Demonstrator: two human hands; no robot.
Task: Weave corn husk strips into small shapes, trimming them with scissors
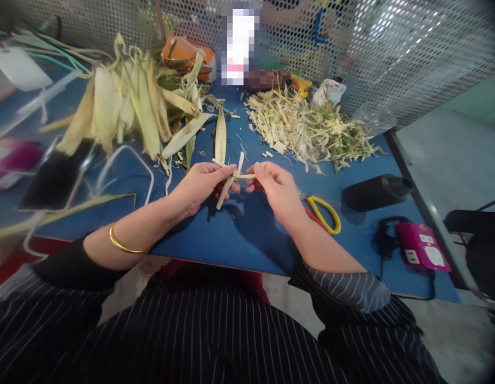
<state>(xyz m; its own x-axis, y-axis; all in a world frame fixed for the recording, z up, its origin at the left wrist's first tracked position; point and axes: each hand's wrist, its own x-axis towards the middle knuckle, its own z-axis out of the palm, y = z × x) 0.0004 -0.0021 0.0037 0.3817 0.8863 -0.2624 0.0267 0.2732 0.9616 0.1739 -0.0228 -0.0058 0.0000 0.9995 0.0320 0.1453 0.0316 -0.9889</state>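
Both hands (pixel 203 184) (pixel 276 186) pinch crossed husk strips (pixel 223 196), seemingly joined centrally, ends loose. Whole husks (pixel 107 106) remain at ten o'clock.

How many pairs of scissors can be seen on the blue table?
1: yellow-and-red-handled metal scissors, partly hidden beside the bare right hand. More could be hidden.

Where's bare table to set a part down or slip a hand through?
Bare blue table between left hand, right hand and near edge. Another patch: between scissors, bottle and black cable. Smaller one: between scraps and scissors. Crowded: back left with husks, back right with scraps; far left is cluttered, blurry.
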